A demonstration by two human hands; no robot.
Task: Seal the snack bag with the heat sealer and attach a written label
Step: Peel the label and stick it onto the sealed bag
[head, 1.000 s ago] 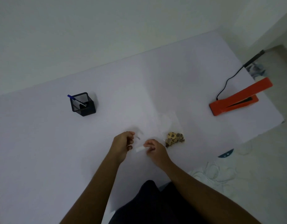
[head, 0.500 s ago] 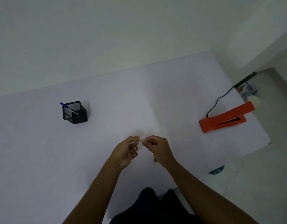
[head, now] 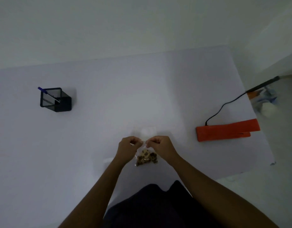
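A clear snack bag (head: pixel 146 157) with brown snacks in its bottom hangs between my two hands over the white table (head: pixel 109 99). My left hand (head: pixel 128 148) pinches the left side of the bag's top edge, and my right hand (head: pixel 161 146) pinches the right side. The orange heat sealer (head: pixel 226 130) lies shut on the table to the right, apart from my hands, with a black cable (head: pixel 224 106) running off the table's right edge. A blue pen (head: pixel 48 94) leans in a black mesh holder (head: pixel 55 99) at the far left.
A pale sheet or small white piece (head: pixel 147 130) lies just beyond my hands; it is too faint to tell which. Past the table's right edge there is clutter (head: pixel 265 102) on the floor. My dark-clothed lap (head: pixel 158 204) is below the table's near edge.
The bag lay on the table beside my right hand a second ago. Both hands have since lifted it by its top edge, and it now hangs between them. The camera has tilted.
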